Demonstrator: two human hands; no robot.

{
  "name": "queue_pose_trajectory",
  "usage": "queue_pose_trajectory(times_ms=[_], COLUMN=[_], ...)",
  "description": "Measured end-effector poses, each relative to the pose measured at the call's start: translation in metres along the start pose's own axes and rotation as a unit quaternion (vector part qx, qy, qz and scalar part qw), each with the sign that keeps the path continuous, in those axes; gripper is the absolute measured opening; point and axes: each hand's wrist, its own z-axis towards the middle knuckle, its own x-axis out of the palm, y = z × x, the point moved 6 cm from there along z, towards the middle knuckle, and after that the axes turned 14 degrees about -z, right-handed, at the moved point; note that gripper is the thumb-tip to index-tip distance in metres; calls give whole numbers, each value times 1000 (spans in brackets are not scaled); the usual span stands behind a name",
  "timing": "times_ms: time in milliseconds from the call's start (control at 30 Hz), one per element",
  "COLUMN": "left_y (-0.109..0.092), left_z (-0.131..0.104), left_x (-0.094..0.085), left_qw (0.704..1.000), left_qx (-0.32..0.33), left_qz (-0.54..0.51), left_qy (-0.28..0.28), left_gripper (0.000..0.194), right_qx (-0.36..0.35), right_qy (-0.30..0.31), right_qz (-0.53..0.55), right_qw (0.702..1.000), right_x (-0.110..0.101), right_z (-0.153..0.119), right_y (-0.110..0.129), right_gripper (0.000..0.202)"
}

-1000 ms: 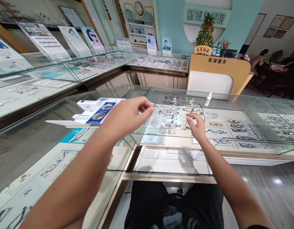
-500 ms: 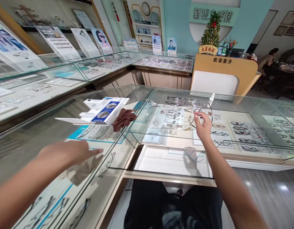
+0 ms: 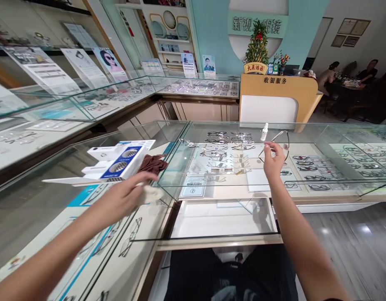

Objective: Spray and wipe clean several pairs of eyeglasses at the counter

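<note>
My right hand [image 3: 273, 161], above the glass counter [image 3: 230, 190], pinches a pair of thin-framed glasses [image 3: 287, 147]. A small white bottle [image 3: 264, 132] stands upright on the glass just beyond that hand. On the left, my left hand [image 3: 128, 194] is over the counter, its fingers pointing right and smeared by motion. A pale blurred patch shows under its fingertips; whether it is held cannot be made out. A crumpled brown cloth [image 3: 153, 164] lies just past those fingers, beside a blue-and-white carton [image 3: 124, 162] with unfolded flaps.
Rows of glasses [image 3: 215, 147] lie under the glass. A white drawer [image 3: 193, 219] shows near my lap. Behind are another display case [image 3: 199, 88], upright cards [image 3: 110, 62] and a wooden cash desk [image 3: 276, 90] with a plant [image 3: 257, 44]. Two people sit far right.
The view has shifted. My left hand has moved right and forward, near the brown cloth. The glasses in my right hand have turned and now sit right of the bottle.
</note>
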Motion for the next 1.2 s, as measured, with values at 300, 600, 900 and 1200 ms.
queue_pose_trajectory(times_ms=[300, 600, 900, 1200], left_y=[-219, -255, -266, -226], left_z=[180, 278, 278, 211], left_x=[188, 309, 318, 218], left_qw=[972, 991, 972, 831], left_qx=[222, 63, 84, 99], left_qz=[-72, -112, -215, -532], left_qy=[-17, -45, -45, 130], left_gripper=[41, 68, 18, 25], right_qx=[12, -5, -14, -14], right_qy=[-125, -103, -117, -76], right_qz=[-78, -99, -129, -69], right_qw=[989, 990, 985, 995], right_x=[-24, -16, -11, -4], right_z=[8, -1, -6, -8], right_y=[-31, -31, -25, -17], right_gripper=[16, 18, 18, 16])
